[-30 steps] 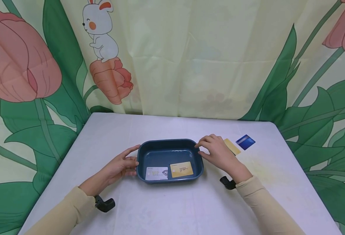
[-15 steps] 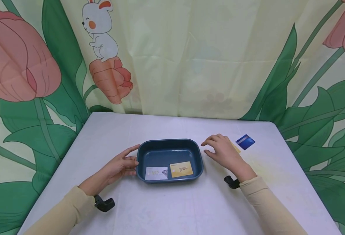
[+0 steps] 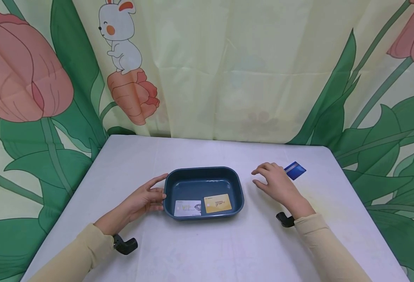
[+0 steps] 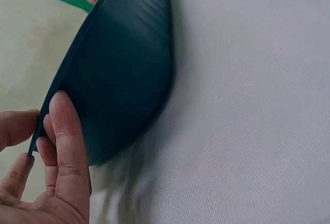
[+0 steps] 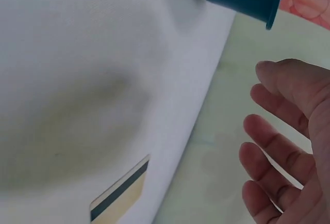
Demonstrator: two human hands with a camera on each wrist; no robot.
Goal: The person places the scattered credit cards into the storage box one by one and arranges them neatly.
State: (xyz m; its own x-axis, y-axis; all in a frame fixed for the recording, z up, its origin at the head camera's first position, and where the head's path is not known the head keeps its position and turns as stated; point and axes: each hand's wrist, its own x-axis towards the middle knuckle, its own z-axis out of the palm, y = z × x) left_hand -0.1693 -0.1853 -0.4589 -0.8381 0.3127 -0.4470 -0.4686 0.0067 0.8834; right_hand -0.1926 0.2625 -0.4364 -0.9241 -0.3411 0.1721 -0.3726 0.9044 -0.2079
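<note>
A dark blue rectangular tray (image 3: 188, 189) sits on the table, with a silver card (image 3: 187, 208) and a gold card (image 3: 217, 203) lying side by side along its near side. My left hand (image 3: 140, 203) pinches the tray's left rim; in the left wrist view the rim passes between its fingers (image 4: 68, 141). To the right of the tray, my right hand (image 3: 279, 186) hovers with relaxed, slightly bent fingers and nothing in them. A blue card (image 3: 296, 170) lies just beyond it. In the right wrist view a pale yellow card (image 5: 124, 195) with a dark stripe lies on the table; the hand hides it from the head view.
A white cloth covers the table (image 3: 207, 250). Behind it hangs a curtain (image 3: 228, 78) printed with tulips, leaves and a rabbit on a carrot. A black wrist camera (image 3: 125, 245) is worn on the left wrist and another (image 3: 285, 220) on the right.
My right hand has left the tray's right rim and moved right, coming to cover the yellow card in the head view. The left hand and the tray have stayed in place.
</note>
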